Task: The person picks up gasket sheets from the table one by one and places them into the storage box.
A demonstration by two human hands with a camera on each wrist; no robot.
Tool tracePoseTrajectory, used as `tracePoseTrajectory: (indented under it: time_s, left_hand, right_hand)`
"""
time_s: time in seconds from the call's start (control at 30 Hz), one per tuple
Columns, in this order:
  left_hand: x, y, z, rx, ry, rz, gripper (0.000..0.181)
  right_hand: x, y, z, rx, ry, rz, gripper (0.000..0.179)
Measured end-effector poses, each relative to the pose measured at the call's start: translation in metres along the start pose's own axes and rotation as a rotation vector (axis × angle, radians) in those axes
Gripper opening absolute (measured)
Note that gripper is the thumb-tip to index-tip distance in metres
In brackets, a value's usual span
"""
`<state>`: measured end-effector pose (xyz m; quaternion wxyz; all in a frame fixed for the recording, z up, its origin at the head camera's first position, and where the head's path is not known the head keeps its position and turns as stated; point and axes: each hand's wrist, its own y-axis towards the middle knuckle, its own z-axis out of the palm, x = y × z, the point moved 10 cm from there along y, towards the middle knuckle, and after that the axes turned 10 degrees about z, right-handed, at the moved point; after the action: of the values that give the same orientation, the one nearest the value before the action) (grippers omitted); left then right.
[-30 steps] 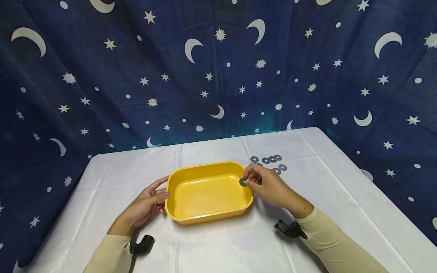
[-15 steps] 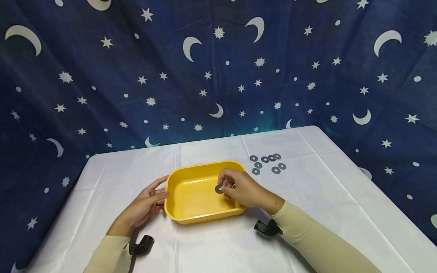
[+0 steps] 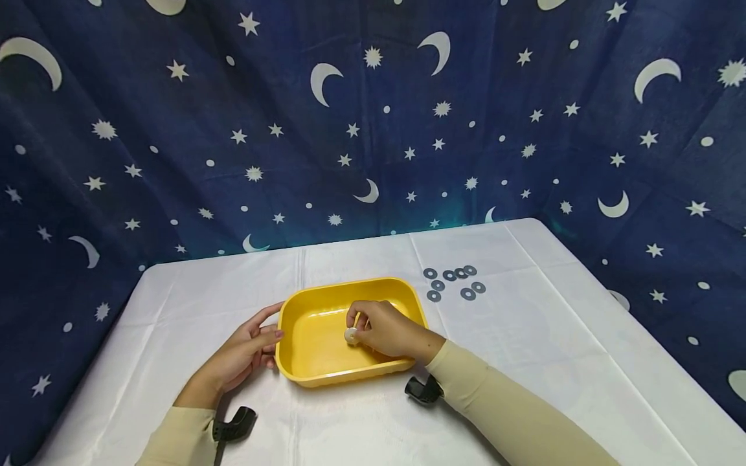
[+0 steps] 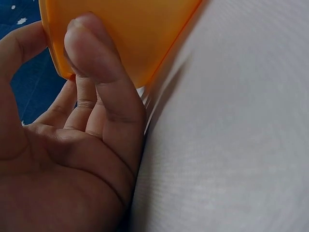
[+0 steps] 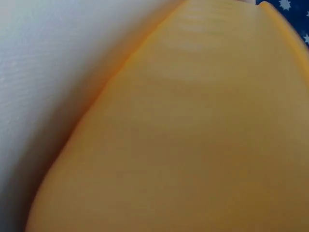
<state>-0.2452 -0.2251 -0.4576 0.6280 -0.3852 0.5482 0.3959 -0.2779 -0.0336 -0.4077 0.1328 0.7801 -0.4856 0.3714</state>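
In the head view, a yellow plastic tray (image 3: 350, 374) with rounded corners sits on the white-clothed table. My left hand (image 3: 240, 353) holds its left end, thumb and index finger at the rim; the left wrist view shows the thumb and fingers (image 4: 104, 63) against the tray's end wall (image 4: 140, 38). Reaching over the right rim, my right hand (image 3: 384, 330) pinches a round flat washer (image 3: 351, 336) between thumb and fingertips, low inside the tray. The washer catches the light and looks pale. The tray's outer wall (image 5: 169, 135) fills most of the right wrist view, hiding that hand.
Several grey washers (image 3: 449, 276) lie flat on the white tablecloth (image 3: 501, 362) beyond the tray's right end, some overlapping. A dark blue curtain (image 3: 280, 97) with moons and stars hangs behind the table. Black wrist cameras (image 3: 424, 390) sit on both sleeves.
My right hand has carried the washer leftward from over the tray's right rim to low in its middle. The washer has gone from dark to pale. The left hand stays at the tray's end.
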Motion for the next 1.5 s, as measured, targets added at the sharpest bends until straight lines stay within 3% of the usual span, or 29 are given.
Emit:
tracePoseTrajectory:
  time_s: [0.47, 0.77, 1.03, 1.23, 1.33, 1.5]
  left_hand:
    - [0.0, 0.0, 0.001, -0.008, 0.011, -0.016, 0.057]
    - [-0.005, 0.002, 0.006, 0.045, -0.009, 0.044, 0.057]
    - [-0.003, 0.001, 0.004, 0.02, 0.005, 0.009, 0.058]
    - [-0.003, 0.002, 0.003, 0.021, -0.001, 0.008, 0.058]
    - [-0.003, 0.002, 0.004, 0.025, -0.008, 0.017, 0.058]
    - [-0.004, 0.001, 0.005, 0.027, -0.013, 0.023, 0.057]
  right_hand:
    - [-0.006, 0.006, 0.008, -0.001, -0.064, -0.003, 0.014]
    - [-0.003, 0.007, 0.005, -0.026, -0.124, -0.013, 0.013]
    - [-0.003, 0.008, 0.004, -0.071, -0.175, -0.038, 0.014]
    - [-0.008, 0.01, 0.004, -0.061, -0.152, 0.021, 0.012]
    - [-0.006, 0.007, -0.004, -0.095, -0.143, 0.023, 0.009]
    - [0.005, -0.008, -0.031, -0.222, -0.132, -0.028, 0.005]
